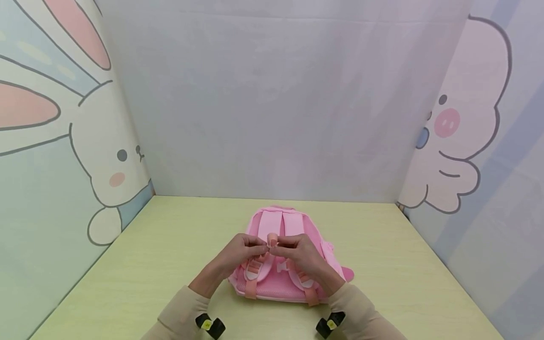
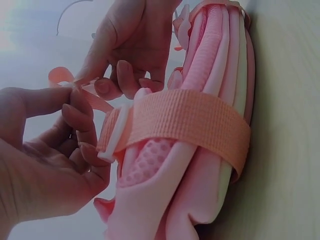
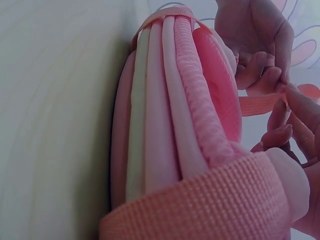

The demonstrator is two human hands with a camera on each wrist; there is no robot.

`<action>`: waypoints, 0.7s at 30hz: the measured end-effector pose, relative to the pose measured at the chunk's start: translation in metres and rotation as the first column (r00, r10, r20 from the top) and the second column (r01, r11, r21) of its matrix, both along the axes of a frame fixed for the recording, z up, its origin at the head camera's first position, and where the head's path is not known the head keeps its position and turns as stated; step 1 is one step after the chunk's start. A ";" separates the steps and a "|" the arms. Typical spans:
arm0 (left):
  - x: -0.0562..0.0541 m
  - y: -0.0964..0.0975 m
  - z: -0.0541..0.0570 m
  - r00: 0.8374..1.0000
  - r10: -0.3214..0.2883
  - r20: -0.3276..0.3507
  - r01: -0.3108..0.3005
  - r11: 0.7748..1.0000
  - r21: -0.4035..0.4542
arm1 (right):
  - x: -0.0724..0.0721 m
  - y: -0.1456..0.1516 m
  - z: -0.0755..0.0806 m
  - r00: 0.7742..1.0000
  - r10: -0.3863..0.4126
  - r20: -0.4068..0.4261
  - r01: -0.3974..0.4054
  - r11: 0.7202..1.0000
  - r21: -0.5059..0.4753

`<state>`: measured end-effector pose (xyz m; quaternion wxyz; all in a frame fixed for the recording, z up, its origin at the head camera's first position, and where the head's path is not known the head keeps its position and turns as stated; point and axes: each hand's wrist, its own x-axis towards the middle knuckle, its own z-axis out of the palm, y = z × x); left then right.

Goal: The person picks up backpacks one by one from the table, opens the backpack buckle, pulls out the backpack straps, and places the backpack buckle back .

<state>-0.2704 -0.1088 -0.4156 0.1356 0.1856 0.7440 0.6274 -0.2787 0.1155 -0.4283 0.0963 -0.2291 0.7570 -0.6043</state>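
Observation:
A pink backpack (image 1: 284,289) lies on the table with its shoulder straps (image 1: 270,223) facing up. Above its middle, my left hand (image 1: 241,251) and right hand (image 1: 302,254) come together and pinch a thin orange webbing strap (image 1: 272,239) between thumbs and fingers. One part of that webbing strap (image 2: 61,75) curls into a loop beyond the fingertips in the left wrist view. A white slider buckle (image 2: 118,132) sits on a wider orange strap (image 2: 172,115) at the bag's edge. On the bag, a small white clip (image 1: 282,267) lies below my right hand.
The pale yellow-green table (image 1: 170,236) extends around the backpack. A plain grey-white panel (image 1: 276,108) stands behind it, with cartoon-printed panels at left (image 1: 46,203) and right (image 1: 501,198). A rounded pink piece (image 1: 348,274) sticks out at the bag's right side.

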 end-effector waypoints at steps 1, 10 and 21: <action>0.000 0.000 0.000 1.000 0.005 0.001 -0.005 1.000 0.003 | 0.000 0.000 0.000 1.000 -0.001 -0.001 0.001 1.000 0.004; 0.000 0.002 -0.002 0.999 0.044 0.032 -0.045 0.998 0.038 | 0.000 0.000 0.000 1.000 0.010 0.004 -0.010 1.000 0.003; -0.002 0.001 -0.004 0.994 0.049 0.100 -0.060 0.992 0.112 | 0.001 0.000 0.001 1.000 0.004 -0.019 -0.003 1.000 0.031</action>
